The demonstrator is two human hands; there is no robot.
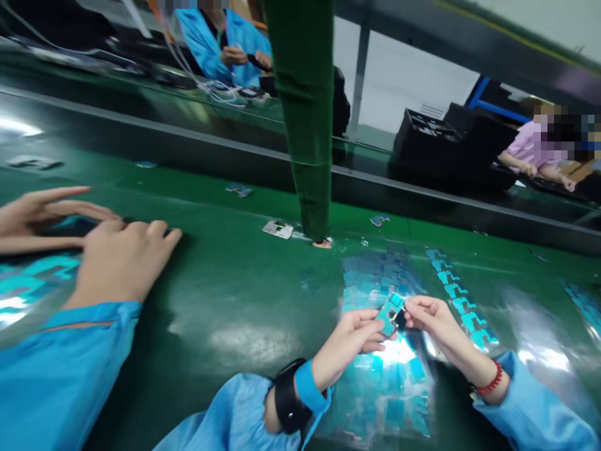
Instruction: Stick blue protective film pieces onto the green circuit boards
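Note:
A small teal circuit board [391, 313] with cut-outs is held up between my two hands. My left hand [352, 338] grips its lower left part, thumb on top and fingers below. With thumb and forefinger, my right hand [434, 319] pinches the board's right edge; anything else between those fingertips is too small to make out. Beneath the hands lies a shiny clear sheet [375, 410] with many similar teal boards. A slanting row of teal boards [462, 300] lies to the right of my right hand.
At the left, a co-worker's hands [119, 260] are over more teal pieces. A green-wrapped post [307, 125] rises from the green table [225, 294]. Near its foot lies a pale metal plate [278, 228]. Behind a dark ledge are two people and black bins [427, 144].

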